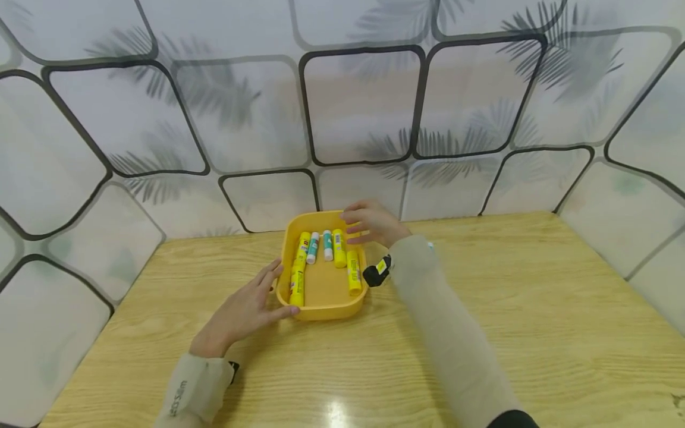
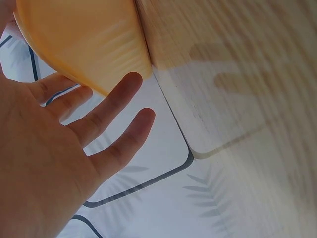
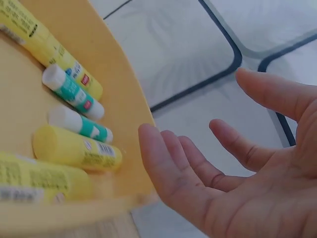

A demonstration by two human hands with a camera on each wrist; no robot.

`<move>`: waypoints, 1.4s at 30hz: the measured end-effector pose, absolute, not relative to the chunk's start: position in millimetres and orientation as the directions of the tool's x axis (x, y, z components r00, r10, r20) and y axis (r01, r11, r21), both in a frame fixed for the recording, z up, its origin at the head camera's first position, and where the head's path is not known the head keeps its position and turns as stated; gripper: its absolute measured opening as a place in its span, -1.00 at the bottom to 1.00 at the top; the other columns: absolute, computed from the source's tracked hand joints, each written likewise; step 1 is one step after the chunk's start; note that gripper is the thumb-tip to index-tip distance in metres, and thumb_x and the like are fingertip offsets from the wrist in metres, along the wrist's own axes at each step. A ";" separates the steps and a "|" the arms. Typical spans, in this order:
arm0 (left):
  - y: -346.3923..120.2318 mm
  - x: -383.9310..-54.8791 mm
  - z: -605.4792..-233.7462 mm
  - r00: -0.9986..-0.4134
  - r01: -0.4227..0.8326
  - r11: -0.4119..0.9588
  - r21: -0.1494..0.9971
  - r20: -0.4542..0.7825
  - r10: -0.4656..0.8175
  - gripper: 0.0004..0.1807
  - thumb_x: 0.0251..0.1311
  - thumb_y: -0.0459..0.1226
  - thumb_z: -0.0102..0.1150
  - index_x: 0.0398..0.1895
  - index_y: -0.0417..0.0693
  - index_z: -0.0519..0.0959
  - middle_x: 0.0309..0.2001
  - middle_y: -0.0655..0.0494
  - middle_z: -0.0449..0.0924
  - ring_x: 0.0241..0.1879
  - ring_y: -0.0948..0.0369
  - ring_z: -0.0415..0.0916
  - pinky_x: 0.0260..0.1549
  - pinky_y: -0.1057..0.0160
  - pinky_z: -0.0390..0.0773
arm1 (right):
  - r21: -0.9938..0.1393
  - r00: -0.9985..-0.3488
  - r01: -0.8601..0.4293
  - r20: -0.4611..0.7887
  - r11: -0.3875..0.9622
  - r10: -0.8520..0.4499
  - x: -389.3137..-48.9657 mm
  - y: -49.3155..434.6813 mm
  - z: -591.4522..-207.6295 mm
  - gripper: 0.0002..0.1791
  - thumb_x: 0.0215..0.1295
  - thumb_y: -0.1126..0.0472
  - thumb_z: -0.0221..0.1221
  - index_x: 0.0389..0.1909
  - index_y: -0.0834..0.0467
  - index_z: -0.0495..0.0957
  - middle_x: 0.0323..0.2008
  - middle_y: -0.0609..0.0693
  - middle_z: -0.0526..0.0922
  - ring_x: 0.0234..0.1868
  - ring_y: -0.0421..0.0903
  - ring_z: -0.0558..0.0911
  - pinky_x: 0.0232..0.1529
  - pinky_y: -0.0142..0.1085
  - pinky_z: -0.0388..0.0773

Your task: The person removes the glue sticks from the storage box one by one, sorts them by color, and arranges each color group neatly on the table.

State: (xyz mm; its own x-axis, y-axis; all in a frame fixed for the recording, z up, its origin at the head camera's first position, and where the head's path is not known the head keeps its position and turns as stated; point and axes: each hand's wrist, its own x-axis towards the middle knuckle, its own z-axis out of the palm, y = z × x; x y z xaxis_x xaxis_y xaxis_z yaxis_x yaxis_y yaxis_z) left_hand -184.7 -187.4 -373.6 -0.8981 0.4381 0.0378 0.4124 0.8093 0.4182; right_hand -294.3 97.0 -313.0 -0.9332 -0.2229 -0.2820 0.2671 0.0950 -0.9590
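Note:
A yellow plastic tray (image 1: 321,312) holds several glue sticks. Along its left wall lie yellow glue sticks (image 1: 297,279) end to end. Two smaller white-and-teal glue sticks (image 1: 328,245) lie toward the back, beside a yellow glue stick (image 1: 339,248). Another yellow glue stick (image 1: 354,273) is against the right wall. My left hand (image 1: 247,312) is at the tray's left side, fingers spread and thumb at the front rim. Over the back right corner hovers my right hand (image 1: 376,223), fingers loosely extended; the right wrist view shows nothing in its palm.
The tray stands on a wooden table (image 1: 524,309), close to a patterned backdrop (image 1: 358,107) at the rear. A small white-and-blue thing (image 1: 430,245) peeks out behind my right wrist, mostly hidden.

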 end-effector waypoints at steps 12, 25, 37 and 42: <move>-188.2 -185.7 -373.8 -0.896 0.418 0.804 0.423 0.045 0.443 0.04 0.32 0.26 0.15 0.57 -0.27 0.09 0.60 -0.18 -0.04 0.38 -0.25 0.28 0.24 -0.31 0.35 | -0.958 -0.916 0.270 -0.287 0.098 -0.280 -286.6 69.4 -322.8 -0.50 0.44 0.25 0.22 0.31 0.31 0.35 0.33 0.35 0.39 0.28 0.29 0.46 0.17 0.03 0.57; -183.5 -186.2 -374.2 -0.891 0.421 0.792 0.441 0.036 0.453 0.06 0.29 0.29 0.15 0.57 -0.27 0.10 0.60 -0.16 -0.05 0.24 -0.19 0.47 0.20 -0.32 0.39 | -0.958 -0.909 0.249 -0.283 0.143 -0.305 -280.5 52.0 -330.3 -0.52 0.47 0.20 0.21 0.30 0.29 0.38 0.30 0.32 0.43 0.27 0.26 0.47 0.04 -0.04 0.65; -189.7 -184.2 -376.8 -0.896 0.419 0.799 0.431 0.050 0.442 0.05 0.29 0.27 0.17 0.56 -0.29 0.12 0.60 -0.16 -0.04 0.24 -0.22 0.46 0.17 -0.32 0.42 | -0.930 -0.876 0.212 -0.317 0.301 -0.364 -284.5 31.6 -332.5 -0.53 0.46 0.13 0.23 0.24 0.29 0.42 0.18 0.27 0.49 0.16 0.22 0.56 -0.02 -0.02 0.68; -188.3 -185.0 -375.8 -0.894 0.422 0.797 0.432 0.055 0.444 0.04 0.30 0.27 0.16 0.56 -0.27 0.12 0.60 -0.17 -0.04 0.27 -0.25 0.42 0.18 -0.34 0.41 | -0.913 -0.842 0.242 -0.366 0.328 -0.396 -282.7 29.2 -333.1 -0.57 0.50 0.10 0.19 0.20 0.29 0.41 0.13 0.30 0.48 0.11 0.23 0.58 -0.06 0.01 0.69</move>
